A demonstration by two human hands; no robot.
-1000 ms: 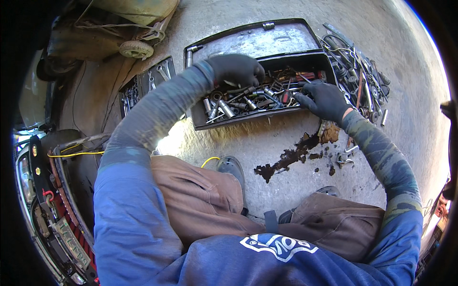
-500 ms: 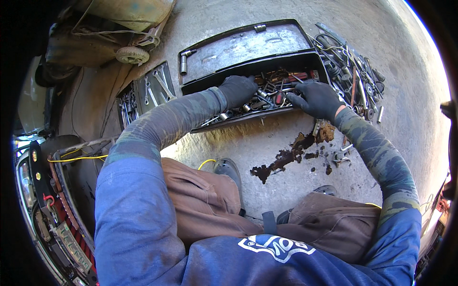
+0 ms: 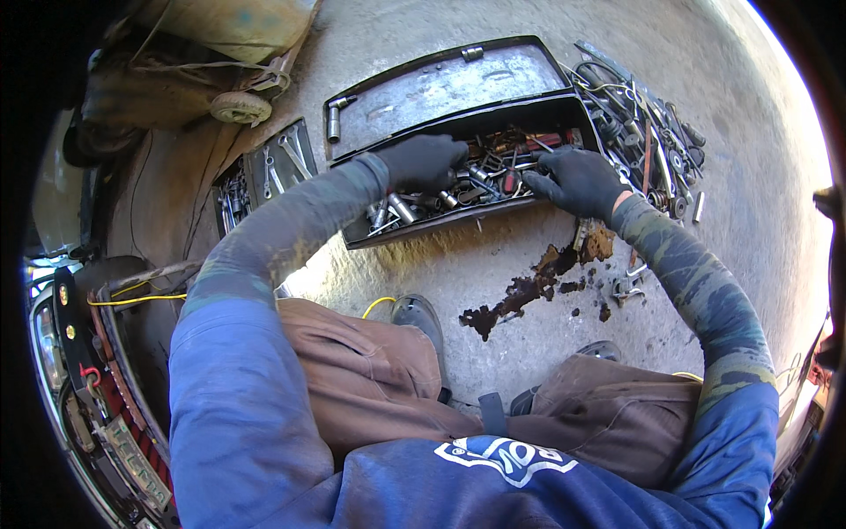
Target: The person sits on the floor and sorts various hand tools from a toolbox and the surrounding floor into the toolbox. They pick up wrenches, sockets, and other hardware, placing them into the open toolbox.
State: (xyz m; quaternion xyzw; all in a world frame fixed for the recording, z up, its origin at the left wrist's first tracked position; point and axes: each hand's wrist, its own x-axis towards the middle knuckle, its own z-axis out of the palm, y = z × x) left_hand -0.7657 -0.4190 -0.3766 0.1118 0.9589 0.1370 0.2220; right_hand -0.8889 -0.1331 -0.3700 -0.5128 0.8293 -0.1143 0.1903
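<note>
An open dark metal toolbox lies on the concrete floor in front of me, its lid folded back. Inside are several sockets, wrenches and red-handled screwdrivers. My left hand, in a black glove, reaches into the middle of the box with its fingers curled down among the sockets. My right hand, also gloved, rests over the box's right end with fingers spread on the tools. Whether either hand grips a tool is hidden by the gloves.
A heap of loose tools and cables lies right of the box. A small tray of wrenches sits to the left. A dark oil stain marks the floor by my shoes. A vehicle's edge stands at my left.
My left hand has dropped from the box's rear edge into the middle of the box. The view has tilted, shifting the box slightly lower. My right hand stays at the right end.
</note>
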